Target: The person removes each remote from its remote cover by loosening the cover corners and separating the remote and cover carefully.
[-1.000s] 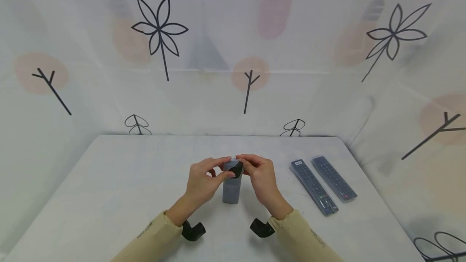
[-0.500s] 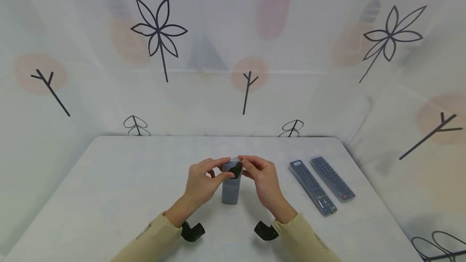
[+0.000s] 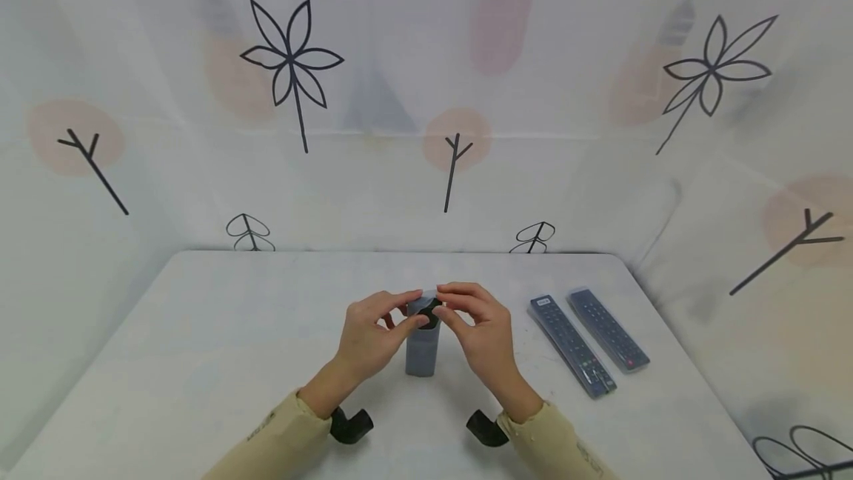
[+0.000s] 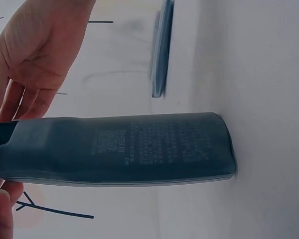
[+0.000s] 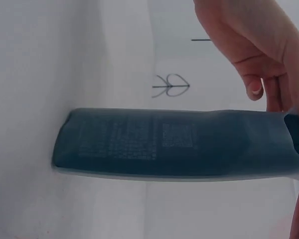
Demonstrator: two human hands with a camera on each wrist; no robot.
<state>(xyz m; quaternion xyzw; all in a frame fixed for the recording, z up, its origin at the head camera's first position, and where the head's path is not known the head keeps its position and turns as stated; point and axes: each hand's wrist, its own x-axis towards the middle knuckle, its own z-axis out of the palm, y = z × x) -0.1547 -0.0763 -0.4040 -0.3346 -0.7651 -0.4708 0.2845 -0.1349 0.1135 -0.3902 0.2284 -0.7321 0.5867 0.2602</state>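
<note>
A dark remote control stands upright on the table inside a translucent plastic sleeve, its printed back towards me. The sleeve's mouth is at the top and bares a black part of the remote. My left hand pinches the left side of the mouth, thumb in front and index finger behind. My right hand holds the right side of the top edge with thumb and fingers; their exact contact is partly hidden. In the right wrist view, the sleeve's lower end rests on the tabletop.
Two sleeved remotes, one nearer and one farther right, lie side by side on the white table. Black wrist mounts jut from both sleeves. A patterned cloth hangs behind the table.
My right thumb has moved forward over the black part at the sleeve's mouth, and the right fingers have spread slightly. The left hand keeps its pinch. The upright remote stays in place.
</note>
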